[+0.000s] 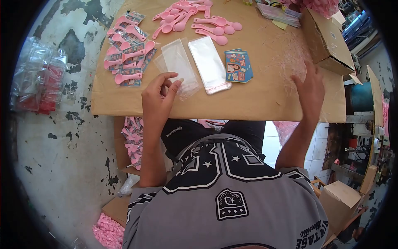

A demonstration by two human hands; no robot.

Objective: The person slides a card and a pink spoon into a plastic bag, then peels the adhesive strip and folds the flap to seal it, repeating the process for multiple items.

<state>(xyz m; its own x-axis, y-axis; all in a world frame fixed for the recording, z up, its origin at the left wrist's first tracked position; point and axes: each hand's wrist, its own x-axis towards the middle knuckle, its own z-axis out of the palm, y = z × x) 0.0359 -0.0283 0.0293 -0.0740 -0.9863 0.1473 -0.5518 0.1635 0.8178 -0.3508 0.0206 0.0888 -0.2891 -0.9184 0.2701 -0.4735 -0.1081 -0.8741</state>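
My left hand [161,93] is over the table's front part with its fingers curled and the thumb near the index fingertip, beside some loose clear bags [178,62]. Whether it pinches a bag edge is too small to tell. My right hand [310,89], fingers apart and holding nothing, hovers by a heap of thin clear strips [288,68]. Between the hands lie a stack of clear bags [207,62] and a fanned stack of blue printed cards [238,66]. Pink spoons [178,18] are piled at the back; packed spoons with cards [128,54] lie at the left.
A cardboard box [325,41] stands at the table's right edge. More packets [275,14] lie at the back right. The brown-covered table [232,106] ends just before my body. Bags of red and clear items [39,79] hang at the far left.
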